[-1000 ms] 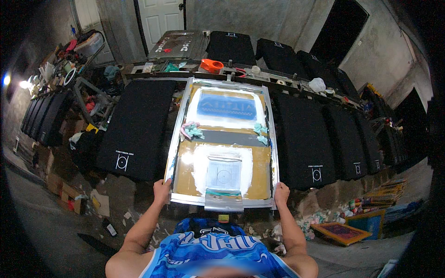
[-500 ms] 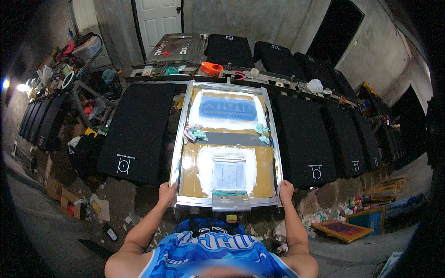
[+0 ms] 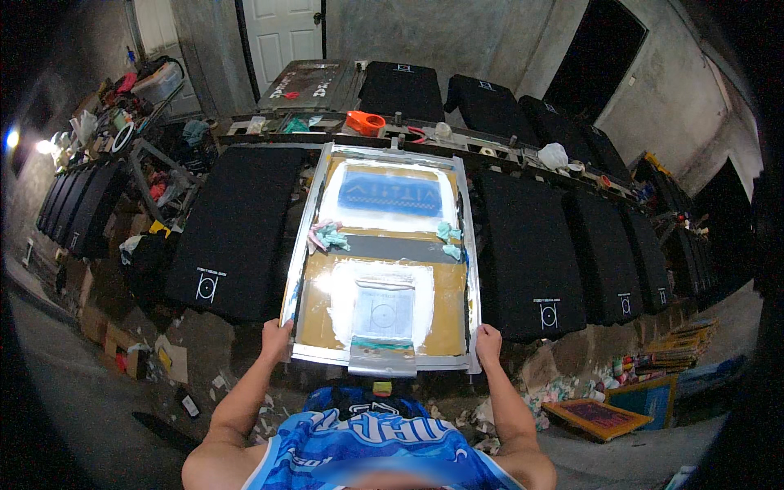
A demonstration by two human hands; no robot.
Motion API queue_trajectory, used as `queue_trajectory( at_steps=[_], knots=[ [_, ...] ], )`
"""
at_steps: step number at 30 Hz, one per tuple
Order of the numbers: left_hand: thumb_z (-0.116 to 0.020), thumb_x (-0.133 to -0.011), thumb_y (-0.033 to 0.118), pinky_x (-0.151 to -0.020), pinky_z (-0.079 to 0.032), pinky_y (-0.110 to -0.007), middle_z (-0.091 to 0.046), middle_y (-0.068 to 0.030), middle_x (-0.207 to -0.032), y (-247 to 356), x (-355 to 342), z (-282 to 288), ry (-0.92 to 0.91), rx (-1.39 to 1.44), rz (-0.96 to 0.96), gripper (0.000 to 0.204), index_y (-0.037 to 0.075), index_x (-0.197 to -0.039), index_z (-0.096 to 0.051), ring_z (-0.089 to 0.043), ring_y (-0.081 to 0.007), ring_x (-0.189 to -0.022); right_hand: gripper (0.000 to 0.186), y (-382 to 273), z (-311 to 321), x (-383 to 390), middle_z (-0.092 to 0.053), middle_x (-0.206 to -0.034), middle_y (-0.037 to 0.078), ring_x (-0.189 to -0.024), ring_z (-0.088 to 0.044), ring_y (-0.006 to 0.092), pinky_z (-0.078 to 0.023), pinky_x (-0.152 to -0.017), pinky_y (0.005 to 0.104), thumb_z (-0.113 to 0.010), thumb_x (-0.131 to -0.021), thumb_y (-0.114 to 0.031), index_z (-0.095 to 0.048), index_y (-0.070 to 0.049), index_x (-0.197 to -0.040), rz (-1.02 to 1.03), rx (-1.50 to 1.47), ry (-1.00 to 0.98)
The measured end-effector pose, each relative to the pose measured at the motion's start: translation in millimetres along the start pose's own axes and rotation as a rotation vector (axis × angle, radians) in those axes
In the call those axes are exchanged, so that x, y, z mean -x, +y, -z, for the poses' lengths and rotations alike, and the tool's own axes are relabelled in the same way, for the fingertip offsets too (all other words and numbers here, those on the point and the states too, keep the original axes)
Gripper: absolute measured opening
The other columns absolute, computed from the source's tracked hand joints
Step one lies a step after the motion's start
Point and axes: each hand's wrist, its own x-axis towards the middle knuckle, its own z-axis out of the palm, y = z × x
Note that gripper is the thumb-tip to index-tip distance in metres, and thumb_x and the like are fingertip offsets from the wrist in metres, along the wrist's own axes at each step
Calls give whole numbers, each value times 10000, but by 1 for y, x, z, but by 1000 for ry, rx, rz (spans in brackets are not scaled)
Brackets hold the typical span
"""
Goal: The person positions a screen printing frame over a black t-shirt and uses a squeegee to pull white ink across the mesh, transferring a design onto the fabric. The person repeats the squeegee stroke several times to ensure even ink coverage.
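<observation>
Before me a large screen printing frame with silver metal edges is held level at both near corners. My left hand is closed around its left side, and my right hand grips the right side. White-bordered stencil areas show on the tan mesh: a blue patterned one at the far half and a small circle design at the near half. A squeegee lies at the near edge of the mesh. Crumpled rags rest on the left of the grey middle strip, with more rags on the right.
Black fabric panels with white prints lie on both sides, one at left and one at right. Behind the frame runs a rail with an orange tape roll. Small wood-edged screens lie on the floor at right.
The frame and both my hands have shifted a little to the left in the view, and the frame is slightly more slanted. My grip is unchanged.
</observation>
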Motion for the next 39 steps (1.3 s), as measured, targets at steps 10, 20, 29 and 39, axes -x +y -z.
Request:
queue_trajectory(
  at_steps=[10, 20, 29, 39],
  knots=[
    [-672, -910, 243, -790, -522, -476, -718, -265, -927, 6, 2, -24, 163, -36, 34, 315, -63, -977, -701, -714, -389, -890, 270, 2, -4, -18, -699, -885, 231, -865, -685, 408, -524, -777, 448, -580, -936, -223, -709, 9, -989, 135, 4, -3],
    [-611, -957, 261, -879, -509, -515, -686, -283, -1072, 33, 19, -36, 251, -226, 144, 346, -30, -1143, -628, -649, -468, -1045, 248, -2, 0, -36, -666, -886, 273, -857, -654, 451, -493, -758, 527, -558, -905, -176, -673, 33, -839, 212, 232, -133],
    [-633, -838, 70, -1059, -366, -530, -519, -262, -1266, 15, 43, -46, 345, -220, -634, 508, -53, -1305, -476, -491, -473, -1195, 421, -106, -11, 58, -626, -1126, 242, -1102, -587, 421, -484, -949, 483, -719, -783, -216, -659, -2, -1140, 797, -11, -454],
    [-696, -639, 127, -936, -424, -464, -592, -138, -1139, 87, 101, -75, -385, -473, -1126, 493, 81, -1127, -642, -552, -343, -1106, 549, -123, -24, 88, -613, -1122, 229, -1089, -588, 414, -499, -950, 483, -726, -667, -128, -596, -2, -1185, 1139, 244, -659]
  ],
)
